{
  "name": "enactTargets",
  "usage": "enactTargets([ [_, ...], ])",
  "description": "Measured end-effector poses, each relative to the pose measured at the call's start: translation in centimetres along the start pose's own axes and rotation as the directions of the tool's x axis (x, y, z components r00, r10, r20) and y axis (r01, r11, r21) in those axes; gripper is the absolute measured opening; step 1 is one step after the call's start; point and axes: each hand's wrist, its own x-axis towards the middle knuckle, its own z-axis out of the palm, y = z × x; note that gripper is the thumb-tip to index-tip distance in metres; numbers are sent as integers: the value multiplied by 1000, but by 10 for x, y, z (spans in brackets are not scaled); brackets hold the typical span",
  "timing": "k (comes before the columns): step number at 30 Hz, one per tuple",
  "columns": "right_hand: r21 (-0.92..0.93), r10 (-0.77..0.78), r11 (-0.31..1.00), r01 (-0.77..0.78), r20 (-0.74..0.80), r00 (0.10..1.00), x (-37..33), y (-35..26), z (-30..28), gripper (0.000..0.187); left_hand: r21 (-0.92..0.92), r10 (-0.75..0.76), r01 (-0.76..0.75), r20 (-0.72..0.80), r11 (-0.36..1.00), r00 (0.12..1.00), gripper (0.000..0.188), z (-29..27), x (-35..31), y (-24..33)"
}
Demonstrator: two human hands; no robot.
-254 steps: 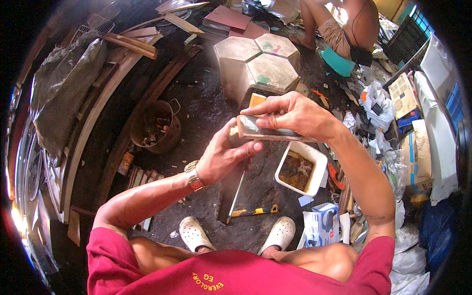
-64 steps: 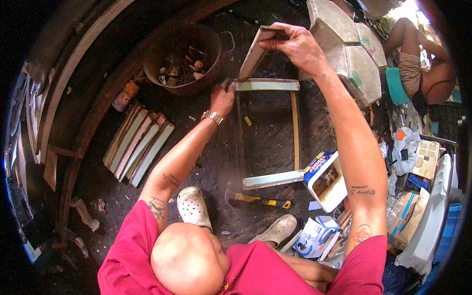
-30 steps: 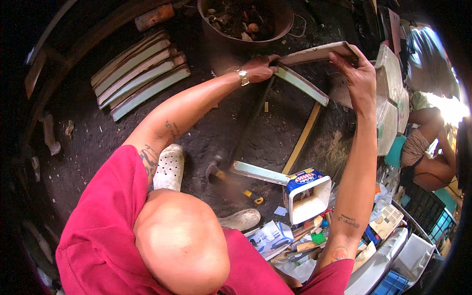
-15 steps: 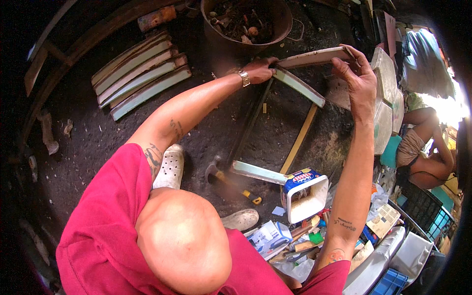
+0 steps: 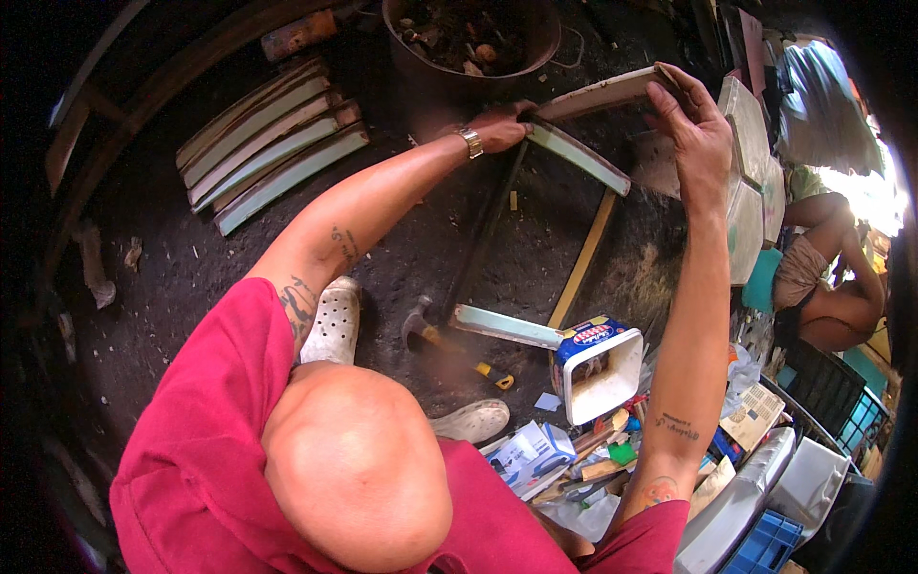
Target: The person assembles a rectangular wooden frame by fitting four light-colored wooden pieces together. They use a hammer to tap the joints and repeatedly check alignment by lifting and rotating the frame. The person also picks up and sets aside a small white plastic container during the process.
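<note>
My left hand (image 5: 504, 129) is closed on the near end of a wooden slat (image 5: 598, 94), beside one corner of a wooden frame. My right hand (image 5: 698, 120) grips the slat's other end, thumb on the near side and fingers over the top. The slat is raised and tilted above the frame. Below lies the frame: a pale blue crosspiece (image 5: 580, 158) at the far end, another pale blue crosspiece (image 5: 507, 325) at the near end, a yellowish side strip (image 5: 583, 260) and a dark side strip (image 5: 490, 230). A hammer (image 5: 418, 325) lies near my feet.
Several pale slats (image 5: 277, 143) lie side by side at the left. A large pot of debris (image 5: 469, 72) stands at the back. A blue and white plastic tub (image 5: 626, 368) sits by the frame's near corner, beside scattered clutter (image 5: 583, 469). Another person (image 5: 813, 277) sits far right.
The slat's right end has risen slightly with my right hand. My left hand keeps its hold at the corner. The frame on the ground looks unchanged.
</note>
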Motion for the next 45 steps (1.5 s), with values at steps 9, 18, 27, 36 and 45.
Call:
enactTargets([
  [9, -30, -29, 999, 29, 4, 1000, 1, 3, 0, 40, 12, -45, 44, 4, 999, 999, 52, -7, -5, 12],
  [18, -81, -55, 995, 54, -8, 998, 1, 6, 1, 39, 29, -32, 32, -1, 999, 999, 52, -12, -11, 19],
  [27, -80, -50, 996, 49, -5, 999, 1, 4, 3, 38, 47, -85, 81, 109, 996, 990, 59, -19, -8, 21],
  [36, -61, -49, 997, 49, 3, 999, 2, 3, 3, 38, -21, -6, 7, 35, 1000, 999, 54, -6, -1, 4],
  [45, -96, -11, 995, 9, -18, 1000, 7, 11, -1, 37, -38, -69, 73, 94, 997, 993, 57, -8, -3, 9],
])
